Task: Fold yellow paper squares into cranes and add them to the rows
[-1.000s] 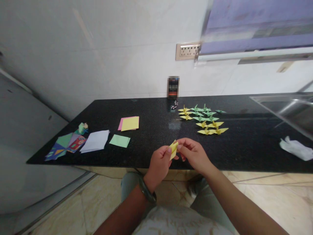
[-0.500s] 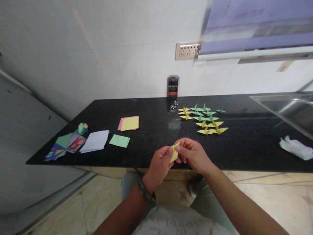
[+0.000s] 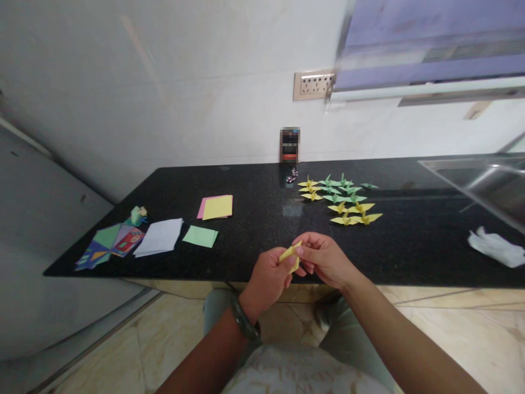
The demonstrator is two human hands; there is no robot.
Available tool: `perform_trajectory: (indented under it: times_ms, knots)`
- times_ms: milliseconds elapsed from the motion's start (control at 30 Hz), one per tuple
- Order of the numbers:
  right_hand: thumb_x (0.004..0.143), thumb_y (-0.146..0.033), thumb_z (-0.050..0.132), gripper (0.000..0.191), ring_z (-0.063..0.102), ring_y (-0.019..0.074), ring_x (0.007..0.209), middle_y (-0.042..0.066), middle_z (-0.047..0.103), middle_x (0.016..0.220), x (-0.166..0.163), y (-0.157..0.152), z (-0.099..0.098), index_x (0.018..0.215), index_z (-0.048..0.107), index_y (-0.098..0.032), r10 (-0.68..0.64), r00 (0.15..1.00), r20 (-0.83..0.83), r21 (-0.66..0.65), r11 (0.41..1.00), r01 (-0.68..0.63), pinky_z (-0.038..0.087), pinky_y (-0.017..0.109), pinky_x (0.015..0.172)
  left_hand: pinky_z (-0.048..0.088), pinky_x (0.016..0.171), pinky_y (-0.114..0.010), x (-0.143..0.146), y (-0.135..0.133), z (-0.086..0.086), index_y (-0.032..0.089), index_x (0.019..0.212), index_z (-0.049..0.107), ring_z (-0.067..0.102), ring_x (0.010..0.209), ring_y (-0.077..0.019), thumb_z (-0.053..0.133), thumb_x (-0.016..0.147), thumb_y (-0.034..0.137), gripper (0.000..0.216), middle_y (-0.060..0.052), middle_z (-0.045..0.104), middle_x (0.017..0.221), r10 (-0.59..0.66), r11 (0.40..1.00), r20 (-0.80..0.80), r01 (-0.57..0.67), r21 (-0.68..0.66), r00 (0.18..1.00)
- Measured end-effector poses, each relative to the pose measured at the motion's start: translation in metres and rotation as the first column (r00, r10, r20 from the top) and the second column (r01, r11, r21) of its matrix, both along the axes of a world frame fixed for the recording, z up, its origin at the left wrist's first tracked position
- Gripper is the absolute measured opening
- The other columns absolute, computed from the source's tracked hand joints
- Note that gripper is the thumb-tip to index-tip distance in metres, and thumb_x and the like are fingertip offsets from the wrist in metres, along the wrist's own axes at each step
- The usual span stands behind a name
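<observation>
A small folded piece of yellow origami paper [image 3: 290, 252] is held between both hands, above the front edge of the counter. My left hand [image 3: 268, 276] grips its lower left part, the thumb lying across the paper. With thumb and fingertips, my right hand [image 3: 324, 257] pinches its upper right end. The fingers hide part of the paper. Beyond my right hand stand several yellow paper cranes [image 3: 356, 213] and several green paper cranes [image 3: 342, 191], set in loose rows.
Left on the black counter [image 3: 254, 180] lie yellow sheets [image 3: 218, 208] over pink, green sheets [image 3: 200, 236], white sheets [image 3: 159, 237] and a colourful packet [image 3: 102, 245]. A phone [image 3: 290, 145] leans against the wall. A crumpled tissue [image 3: 495, 247] and a sink [image 3: 492, 183] are at right.
My left thumb has moved down and right across the yellow paper, which now shows a narrow folded edge along its top left. My right hand keeps its pinch nearly in place.
</observation>
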State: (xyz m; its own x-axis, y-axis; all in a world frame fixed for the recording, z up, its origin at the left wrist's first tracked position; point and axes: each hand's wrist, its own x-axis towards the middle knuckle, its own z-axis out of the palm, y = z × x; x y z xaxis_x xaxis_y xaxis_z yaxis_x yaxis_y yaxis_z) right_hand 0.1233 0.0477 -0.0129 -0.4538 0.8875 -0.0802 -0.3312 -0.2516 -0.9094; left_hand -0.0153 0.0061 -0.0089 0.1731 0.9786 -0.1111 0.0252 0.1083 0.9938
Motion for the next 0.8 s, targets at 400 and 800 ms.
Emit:
perform_trajectory:
  times_ms: [400, 800]
  knots:
    - [0.061, -0.027, 0.074, 0.019, 0.037, 0.0015, 0.033, -0.004, 0.055, 0.047, -0.0031, -0.0021, 0.003, 0.067, 0.063, -0.013, -0.089, 0.994, 0.055, -0.014, 0.996, 0.09, 0.024, 0.014, 0.032, 0.039, 0.044, -0.019, 0.0016, -0.0011, 0.0068, 0.011, 0.071, 0.06, 0.048, 0.044, -0.0077, 0.049, 0.08, 0.04, 0.033, -0.003, 0.059, 0.056, -0.008, 1.0, 0.017, 0.008, -0.018, 1.0]
    - [0.069, -0.044, 0.066, 0.032, 0.032, 0.0031, 0.032, -0.006, 0.044, 0.041, 0.0024, 0.0055, 0.0075, 0.065, 0.062, -0.013, -0.271, 0.949, 0.162, 0.06, 0.962, 0.265, 0.024, 0.017, 0.032, 0.037, 0.044, -0.02, -0.0003, -0.0023, 0.0003, 0.012, 0.072, 0.057, 0.049, 0.043, -0.008, 0.053, 0.077, 0.042, 0.031, -0.005, 0.064, 0.061, 0.061, 0.993, 0.058, -0.055, -0.1, 0.996]
